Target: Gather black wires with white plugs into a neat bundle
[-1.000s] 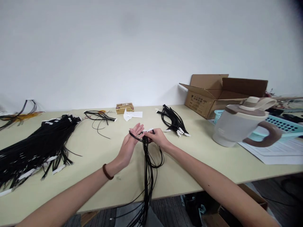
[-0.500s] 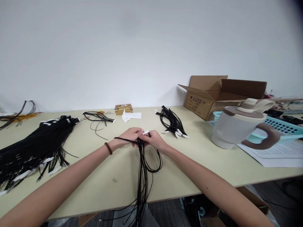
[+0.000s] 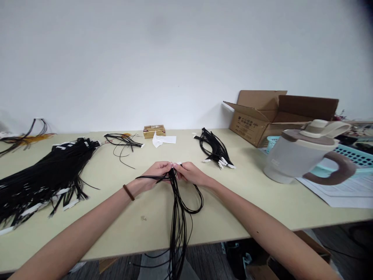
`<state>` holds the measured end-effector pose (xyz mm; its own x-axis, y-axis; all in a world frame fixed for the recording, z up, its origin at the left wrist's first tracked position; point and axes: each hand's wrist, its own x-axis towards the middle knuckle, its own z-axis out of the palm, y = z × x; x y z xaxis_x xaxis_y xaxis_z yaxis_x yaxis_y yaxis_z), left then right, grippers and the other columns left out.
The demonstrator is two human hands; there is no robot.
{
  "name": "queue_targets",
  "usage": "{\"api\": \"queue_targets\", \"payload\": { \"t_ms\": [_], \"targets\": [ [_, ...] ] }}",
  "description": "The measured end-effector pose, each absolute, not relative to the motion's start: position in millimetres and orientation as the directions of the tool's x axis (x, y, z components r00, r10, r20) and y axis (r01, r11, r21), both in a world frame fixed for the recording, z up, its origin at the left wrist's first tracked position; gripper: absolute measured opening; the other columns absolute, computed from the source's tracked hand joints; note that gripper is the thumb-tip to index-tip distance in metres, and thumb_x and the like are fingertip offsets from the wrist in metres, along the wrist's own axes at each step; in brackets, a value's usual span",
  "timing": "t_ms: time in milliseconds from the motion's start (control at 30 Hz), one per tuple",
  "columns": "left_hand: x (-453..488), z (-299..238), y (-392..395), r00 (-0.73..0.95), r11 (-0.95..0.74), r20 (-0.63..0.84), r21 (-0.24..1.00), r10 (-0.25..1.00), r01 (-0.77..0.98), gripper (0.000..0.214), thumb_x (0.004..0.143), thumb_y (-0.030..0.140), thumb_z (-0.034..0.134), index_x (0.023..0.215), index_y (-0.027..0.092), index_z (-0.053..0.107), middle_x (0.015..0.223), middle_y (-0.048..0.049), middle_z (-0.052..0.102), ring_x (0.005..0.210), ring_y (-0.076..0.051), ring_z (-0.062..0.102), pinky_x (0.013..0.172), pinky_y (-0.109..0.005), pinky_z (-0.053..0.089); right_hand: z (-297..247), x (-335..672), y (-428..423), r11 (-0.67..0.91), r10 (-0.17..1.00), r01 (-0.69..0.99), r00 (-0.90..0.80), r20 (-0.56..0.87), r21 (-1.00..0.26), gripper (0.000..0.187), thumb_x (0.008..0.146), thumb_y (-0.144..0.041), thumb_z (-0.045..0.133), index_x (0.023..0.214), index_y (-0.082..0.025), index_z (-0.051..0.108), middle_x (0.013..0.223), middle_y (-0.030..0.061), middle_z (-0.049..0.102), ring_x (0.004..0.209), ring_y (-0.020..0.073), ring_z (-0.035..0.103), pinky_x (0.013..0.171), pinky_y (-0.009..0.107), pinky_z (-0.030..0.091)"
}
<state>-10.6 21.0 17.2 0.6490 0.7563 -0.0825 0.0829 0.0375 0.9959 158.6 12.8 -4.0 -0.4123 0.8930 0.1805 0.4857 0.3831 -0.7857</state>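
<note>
A bundle of thin black cables (image 3: 177,217) hangs from between my two hands, over the table's front edge and down toward my lap. My left hand (image 3: 157,173) is closed on it, thumb and fingers pinching near the white connector (image 3: 178,163). Some strands run back across my left wrist. My right hand (image 3: 190,173) pinches the same bundle close to the connector, thumb tip near the other thumb. One cable loop (image 3: 201,202) bows out below my right hand. The fingers partly hide the connector end.
A large pile of black cables (image 3: 49,167) lies left; smaller cable bundles (image 3: 214,146) lie behind my hands. Farther back are a gold box (image 3: 154,131) and white paper. At right stand a cardboard box (image 3: 253,124), a handled cup (image 3: 300,155) and a blue basket (image 3: 355,155).
Both hands still hold the cable bundle. My left hand has shifted slightly left and down, and the thumbs are now nearly tip to tip. The view has shifted slightly.
</note>
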Motion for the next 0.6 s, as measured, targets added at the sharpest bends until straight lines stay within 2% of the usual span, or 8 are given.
{"api": "queue_targets", "payload": {
  "t_ms": [167, 400, 500, 600],
  "targets": [
    [-8, 15, 17, 0.613, -0.065, -0.020, 0.991, 0.790, 0.115, 0.036, 0.076, 0.049, 0.051, 0.080, 0.013, 0.058, 0.073, -0.0051, 0.062, 0.064, -0.014, 0.054, 0.057, -0.026, 0.039, -5, 160, 14, 0.403, 0.890, 0.505, -0.409, 0.200, -0.763, 0.065, 0.082, -0.067, 0.021, 0.047, -0.018, 0.045, 0.048, -0.0020, 0.046, 0.050, 0.0085, 0.043, 0.061, 0.023, 0.035],
    [-5, 14, 18, 0.520, -0.174, 0.056, 0.968, 0.852, 0.181, 0.034, 0.074, 0.047, 0.053, 0.066, 0.013, 0.056, 0.060, 0.0007, 0.054, 0.055, -0.009, 0.043, 0.053, -0.023, 0.032, -1, 160, 13, 0.402, 0.887, 0.508, -0.422, 0.187, -0.762, 0.060, 0.083, -0.064, 0.021, 0.049, -0.019, 0.040, 0.047, -0.0041, 0.039, 0.049, 0.0081, 0.037, 0.057, 0.023, 0.032],
    [-10, 12, 21, 0.489, -0.166, 0.073, 0.975, 0.869, 0.149, 0.033, 0.074, 0.043, 0.055, 0.061, 0.013, 0.054, 0.057, 0.0017, 0.050, 0.054, -0.008, 0.041, 0.052, -0.022, 0.031, 7, 165, 9, 0.402, 0.857, 0.493, -0.498, 0.129, -0.772, 0.049, 0.081, -0.059, 0.037, 0.059, -0.017, 0.048, 0.054, -0.0048, 0.041, 0.051, 0.0072, 0.036, 0.053, 0.022, 0.030],
    [-21, 9, 25, 0.459, -0.051, 0.027, 0.998, 0.888, 0.038, 0.031, 0.074, 0.041, 0.056, 0.066, 0.012, 0.054, 0.063, -0.0020, 0.057, 0.061, -0.010, 0.051, 0.057, -0.023, 0.037, 16, 173, 5, 0.379, 0.805, 0.490, -0.592, 0.019, -0.785, 0.032, 0.075, -0.049, 0.054, 0.077, -0.017, 0.058, 0.063, -0.0045, 0.045, 0.057, 0.0069, 0.038, 0.052, 0.020, 0.030]
  ]
}}
